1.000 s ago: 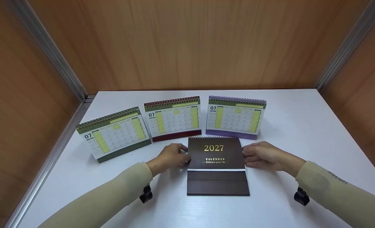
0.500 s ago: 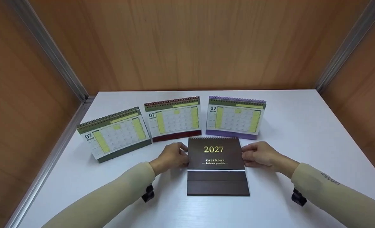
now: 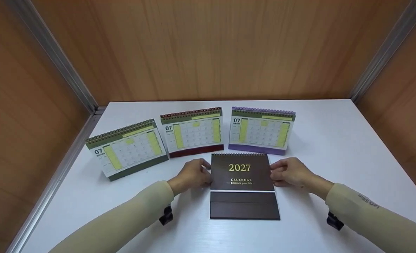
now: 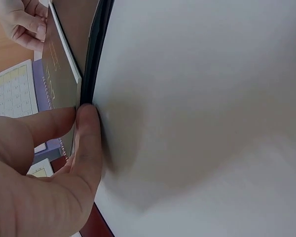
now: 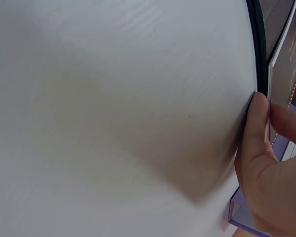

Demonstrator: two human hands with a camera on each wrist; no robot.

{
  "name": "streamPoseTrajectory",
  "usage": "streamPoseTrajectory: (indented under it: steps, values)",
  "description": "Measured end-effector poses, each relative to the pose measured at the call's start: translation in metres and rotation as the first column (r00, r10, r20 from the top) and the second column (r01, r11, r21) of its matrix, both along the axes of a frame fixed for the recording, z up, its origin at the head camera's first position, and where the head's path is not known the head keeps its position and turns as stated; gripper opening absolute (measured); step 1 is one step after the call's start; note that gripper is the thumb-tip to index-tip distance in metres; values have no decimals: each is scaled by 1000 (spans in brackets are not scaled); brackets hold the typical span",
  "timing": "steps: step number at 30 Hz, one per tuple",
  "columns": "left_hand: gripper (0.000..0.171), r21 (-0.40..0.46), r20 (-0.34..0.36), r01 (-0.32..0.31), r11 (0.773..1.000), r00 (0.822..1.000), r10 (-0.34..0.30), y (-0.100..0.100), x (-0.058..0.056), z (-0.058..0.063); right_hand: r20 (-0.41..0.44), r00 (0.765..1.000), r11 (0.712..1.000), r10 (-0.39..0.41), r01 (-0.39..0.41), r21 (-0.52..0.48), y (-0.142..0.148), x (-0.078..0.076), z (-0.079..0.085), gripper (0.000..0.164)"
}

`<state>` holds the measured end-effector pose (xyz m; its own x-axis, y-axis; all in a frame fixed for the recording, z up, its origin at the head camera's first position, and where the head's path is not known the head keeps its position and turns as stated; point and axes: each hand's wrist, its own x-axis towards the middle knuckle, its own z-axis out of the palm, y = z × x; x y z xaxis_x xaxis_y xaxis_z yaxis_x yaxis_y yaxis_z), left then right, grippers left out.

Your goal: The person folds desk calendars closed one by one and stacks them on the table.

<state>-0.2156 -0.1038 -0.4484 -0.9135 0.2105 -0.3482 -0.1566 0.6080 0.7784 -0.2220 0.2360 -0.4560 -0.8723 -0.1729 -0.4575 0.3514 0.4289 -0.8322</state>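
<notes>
A dark brown desk calendar (image 3: 241, 174) with gold "2027" lettering lies low on the table in the head view, its plain base flap towards me. My left hand (image 3: 193, 174) holds its left side edge. At the opposite edge, my right hand (image 3: 292, 173) grips with thumb and fingers. In the left wrist view, the left thumb and forefinger meet at the calendar's dark edge (image 4: 91, 64). The right wrist view has the right fingers (image 5: 259, 118) on the other edge. What the fingers do beneath the calendar is hidden.
Behind it stand three opened desk calendars showing month 07: a green one (image 3: 129, 149) at left, a red one (image 3: 194, 131) in the middle and a purple one (image 3: 261, 130) at right. Wooden panels (image 3: 222, 49) enclose the white table (image 3: 341, 140) at the back and sides.
The brown calendar has shifted slightly to the right and towards me, both hands moving with it. The right fingers have closed in more on its edge. The three standing calendars stay put.
</notes>
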Motion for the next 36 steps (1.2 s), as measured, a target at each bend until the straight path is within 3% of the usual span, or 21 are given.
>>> streamPoseTrajectory:
  steps: [15, 28, 36]
  values:
    - [38, -5, -2, 44, 999, 999, -44, 17, 3, -2, -1, 1000, 1000, 24, -24, 1, 24, 7, -1, 43]
    - [42, 90, 20, -30, 995, 999, 28, 31, 7, -3, 105, 993, 996, -51, 58, -64, 35, 8, 2, 53]
    - [39, 200, 73, -99, 975, 994, 86, 32, 9, -7, 135, 990, 992, -52, 67, -105, 37, 8, 3, 52]
